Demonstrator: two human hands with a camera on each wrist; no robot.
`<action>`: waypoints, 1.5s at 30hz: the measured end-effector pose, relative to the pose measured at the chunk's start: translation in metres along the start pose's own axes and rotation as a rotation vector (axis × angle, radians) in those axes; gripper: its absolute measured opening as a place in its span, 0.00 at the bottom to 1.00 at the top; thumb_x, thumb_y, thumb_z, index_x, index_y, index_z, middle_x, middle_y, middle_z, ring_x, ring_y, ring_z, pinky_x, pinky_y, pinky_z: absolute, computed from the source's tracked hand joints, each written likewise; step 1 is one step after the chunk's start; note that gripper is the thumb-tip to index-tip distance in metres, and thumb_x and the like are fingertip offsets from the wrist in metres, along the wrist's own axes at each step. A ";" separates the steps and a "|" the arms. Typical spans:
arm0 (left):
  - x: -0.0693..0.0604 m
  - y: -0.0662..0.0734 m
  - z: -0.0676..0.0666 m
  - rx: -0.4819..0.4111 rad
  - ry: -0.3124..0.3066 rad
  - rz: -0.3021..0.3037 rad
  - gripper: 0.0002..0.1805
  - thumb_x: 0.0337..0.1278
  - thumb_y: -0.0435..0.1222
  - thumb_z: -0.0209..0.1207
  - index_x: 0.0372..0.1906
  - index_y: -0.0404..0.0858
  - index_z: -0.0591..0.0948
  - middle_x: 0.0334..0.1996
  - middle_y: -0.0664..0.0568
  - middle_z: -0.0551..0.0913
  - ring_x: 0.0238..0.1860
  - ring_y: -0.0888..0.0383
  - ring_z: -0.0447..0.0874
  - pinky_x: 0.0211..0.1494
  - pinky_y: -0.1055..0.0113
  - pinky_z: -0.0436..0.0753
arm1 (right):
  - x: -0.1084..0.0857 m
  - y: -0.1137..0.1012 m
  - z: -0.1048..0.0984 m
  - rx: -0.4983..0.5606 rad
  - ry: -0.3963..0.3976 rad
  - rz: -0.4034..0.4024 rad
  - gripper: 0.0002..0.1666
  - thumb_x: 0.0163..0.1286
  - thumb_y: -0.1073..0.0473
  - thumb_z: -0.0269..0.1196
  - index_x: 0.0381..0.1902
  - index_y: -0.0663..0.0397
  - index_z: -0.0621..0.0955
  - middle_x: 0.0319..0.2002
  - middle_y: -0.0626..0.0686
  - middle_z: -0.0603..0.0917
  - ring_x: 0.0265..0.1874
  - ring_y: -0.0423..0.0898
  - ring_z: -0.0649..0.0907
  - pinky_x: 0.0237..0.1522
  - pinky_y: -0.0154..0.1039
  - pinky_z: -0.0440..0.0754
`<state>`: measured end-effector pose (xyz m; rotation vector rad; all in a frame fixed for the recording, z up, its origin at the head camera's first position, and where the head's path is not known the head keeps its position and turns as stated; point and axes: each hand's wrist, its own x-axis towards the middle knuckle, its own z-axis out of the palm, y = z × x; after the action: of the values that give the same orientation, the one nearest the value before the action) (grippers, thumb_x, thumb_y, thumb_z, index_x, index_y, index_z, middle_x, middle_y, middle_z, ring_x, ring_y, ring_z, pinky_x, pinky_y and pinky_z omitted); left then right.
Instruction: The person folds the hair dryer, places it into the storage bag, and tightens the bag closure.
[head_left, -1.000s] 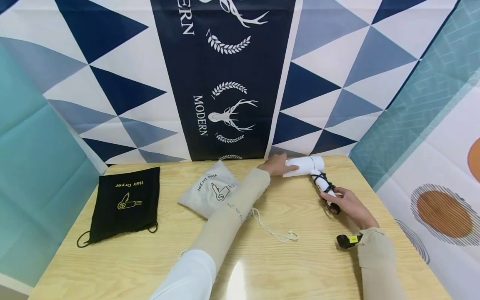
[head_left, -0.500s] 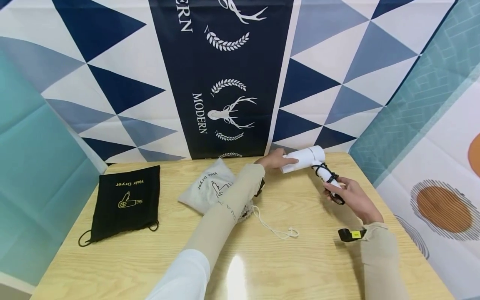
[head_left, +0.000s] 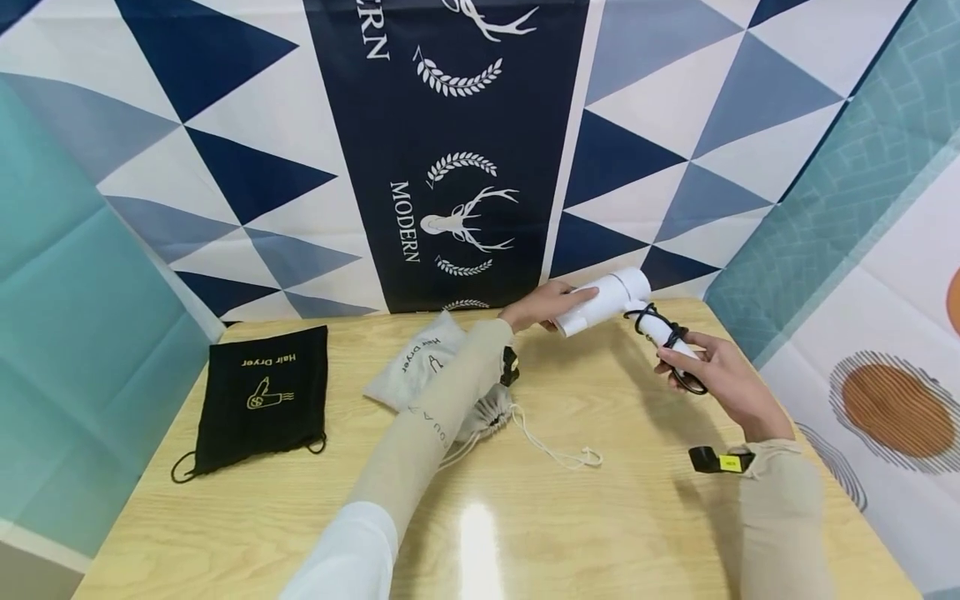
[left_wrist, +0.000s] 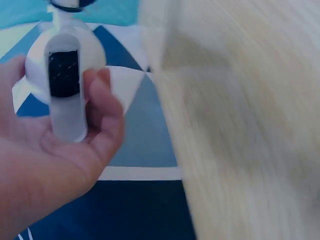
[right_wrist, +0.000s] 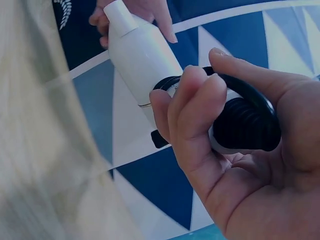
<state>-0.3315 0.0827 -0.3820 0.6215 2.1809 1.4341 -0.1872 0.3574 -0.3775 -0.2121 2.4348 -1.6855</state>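
Both hands hold a white hair dryer (head_left: 611, 298) above the back right of the table, its black cord (head_left: 652, 318) wound round the handle. The left hand (head_left: 542, 305) grips the nozzle end of the barrel. In the left wrist view, the left hand's (left_wrist: 65, 155) thumb and fingers lie on either side of the flat nozzle (left_wrist: 65, 115). My right hand (head_left: 723, 379) grips the lower handle; in the right wrist view, the right hand (right_wrist: 240, 150) has its fingers curled round handle and cord, with the white barrel (right_wrist: 145, 55) beyond.
A grey drawstring bag (head_left: 408, 367) lies partly under the left forearm, its white cord (head_left: 551, 450) trailing right. A black drawstring bag (head_left: 262, 400) lies flat at the left of the wooden table (head_left: 570, 533). Patterned cloth walls (head_left: 465, 125) stand behind and at the sides.
Both hands have lifted the hair dryer off the table, and its barrel has tilted, right end higher. The right hand has moved slightly right and up; the left hand slightly up.
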 end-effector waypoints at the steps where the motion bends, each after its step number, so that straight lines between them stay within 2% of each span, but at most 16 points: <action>1: -0.002 0.000 -0.004 -0.043 -0.044 -0.026 0.24 0.68 0.58 0.54 0.46 0.41 0.81 0.31 0.49 0.83 0.28 0.58 0.81 0.35 0.54 0.80 | -0.001 -0.003 -0.001 -0.003 -0.010 -0.010 0.32 0.76 0.52 0.59 0.63 0.73 0.63 0.35 0.52 0.89 0.25 0.43 0.85 0.30 0.37 0.83; 3: -0.004 0.000 -0.009 -0.111 -0.139 -0.085 0.23 0.68 0.57 0.54 0.49 0.42 0.81 0.34 0.48 0.83 0.31 0.56 0.82 0.34 0.57 0.80 | -0.004 -0.006 -0.002 -0.009 -0.031 -0.021 0.31 0.76 0.53 0.59 0.62 0.73 0.64 0.35 0.53 0.89 0.24 0.44 0.84 0.29 0.38 0.83; 6: -0.009 0.001 -0.013 -0.159 -0.253 -0.145 0.22 0.70 0.55 0.53 0.50 0.42 0.80 0.35 0.47 0.83 0.33 0.54 0.83 0.34 0.58 0.81 | -0.010 -0.012 -0.004 -0.032 -0.063 -0.026 0.28 0.76 0.56 0.60 0.60 0.73 0.66 0.34 0.56 0.89 0.23 0.44 0.84 0.27 0.40 0.84; 8: -0.014 0.002 -0.012 -0.183 -0.301 -0.154 0.23 0.72 0.55 0.51 0.49 0.39 0.79 0.35 0.46 0.82 0.32 0.53 0.83 0.33 0.60 0.81 | -0.013 -0.016 -0.004 -0.060 -0.077 -0.027 0.27 0.75 0.56 0.60 0.59 0.72 0.68 0.34 0.56 0.89 0.23 0.45 0.83 0.26 0.42 0.83; 10: -0.023 0.003 -0.009 -0.194 -0.302 -0.150 0.25 0.72 0.56 0.49 0.47 0.38 0.79 0.33 0.46 0.82 0.30 0.53 0.82 0.31 0.61 0.80 | -0.015 -0.022 -0.002 -0.091 -0.101 -0.037 0.26 0.74 0.55 0.61 0.58 0.71 0.70 0.34 0.57 0.89 0.22 0.47 0.83 0.26 0.42 0.83; 13: -0.043 0.005 -0.003 -0.185 -0.239 -0.111 0.26 0.71 0.58 0.49 0.46 0.38 0.78 0.32 0.46 0.82 0.28 0.54 0.82 0.29 0.63 0.80 | -0.017 -0.029 0.001 -0.125 -0.142 -0.069 0.24 0.74 0.56 0.61 0.55 0.71 0.72 0.34 0.59 0.88 0.22 0.51 0.83 0.24 0.43 0.82; 16: -0.065 0.006 0.001 -0.144 -0.120 -0.058 0.27 0.69 0.60 0.50 0.49 0.40 0.77 0.33 0.46 0.83 0.28 0.55 0.83 0.29 0.64 0.81 | -0.020 -0.036 0.005 -0.142 -0.174 -0.108 0.21 0.74 0.58 0.61 0.54 0.70 0.73 0.34 0.60 0.88 0.22 0.53 0.83 0.23 0.44 0.81; 19: -0.086 0.008 0.001 -0.121 -0.007 -0.014 0.27 0.67 0.61 0.51 0.53 0.42 0.75 0.34 0.46 0.84 0.28 0.54 0.84 0.26 0.63 0.81 | -0.020 -0.043 0.012 -0.138 -0.205 -0.132 0.21 0.74 0.59 0.61 0.56 0.69 0.72 0.35 0.61 0.87 0.22 0.54 0.83 0.23 0.44 0.81; 22: -0.101 0.010 -0.002 -0.097 0.065 0.015 0.29 0.66 0.62 0.53 0.54 0.42 0.74 0.35 0.46 0.84 0.27 0.53 0.85 0.24 0.62 0.81 | -0.021 -0.050 0.020 -0.139 -0.233 -0.140 0.22 0.75 0.59 0.60 0.57 0.69 0.71 0.34 0.60 0.87 0.22 0.52 0.82 0.22 0.43 0.80; 26: -0.121 0.012 -0.007 -0.069 0.132 0.018 0.31 0.64 0.63 0.53 0.53 0.40 0.74 0.36 0.46 0.84 0.28 0.52 0.86 0.27 0.60 0.84 | -0.022 -0.060 0.032 -0.136 -0.249 -0.141 0.21 0.75 0.59 0.60 0.56 0.69 0.71 0.33 0.60 0.87 0.21 0.50 0.82 0.21 0.43 0.79; 31: -0.146 0.012 -0.014 0.006 0.238 -0.021 0.33 0.62 0.66 0.54 0.52 0.41 0.75 0.36 0.47 0.83 0.28 0.53 0.85 0.30 0.59 0.84 | -0.023 -0.071 0.050 -0.126 -0.282 -0.128 0.23 0.74 0.55 0.61 0.57 0.66 0.71 0.31 0.61 0.85 0.21 0.53 0.81 0.20 0.42 0.78; 37: -0.172 0.013 -0.022 0.060 0.282 -0.040 0.33 0.62 0.66 0.53 0.53 0.41 0.75 0.37 0.48 0.82 0.30 0.54 0.85 0.32 0.61 0.84 | -0.025 -0.081 0.066 -0.106 -0.317 -0.147 0.24 0.74 0.56 0.61 0.58 0.66 0.70 0.33 0.61 0.85 0.21 0.56 0.81 0.20 0.43 0.78; 45: -0.204 0.013 -0.023 0.087 0.305 0.021 0.34 0.65 0.64 0.52 0.60 0.40 0.75 0.38 0.49 0.83 0.31 0.54 0.86 0.33 0.59 0.84 | -0.032 -0.093 0.083 -0.110 -0.357 -0.168 0.24 0.72 0.58 0.63 0.59 0.66 0.69 0.34 0.60 0.86 0.21 0.55 0.82 0.19 0.44 0.79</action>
<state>-0.1816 -0.0505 -0.3367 0.4813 2.4882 1.5365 -0.1354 0.2558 -0.3171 -0.6862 2.2902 -1.4252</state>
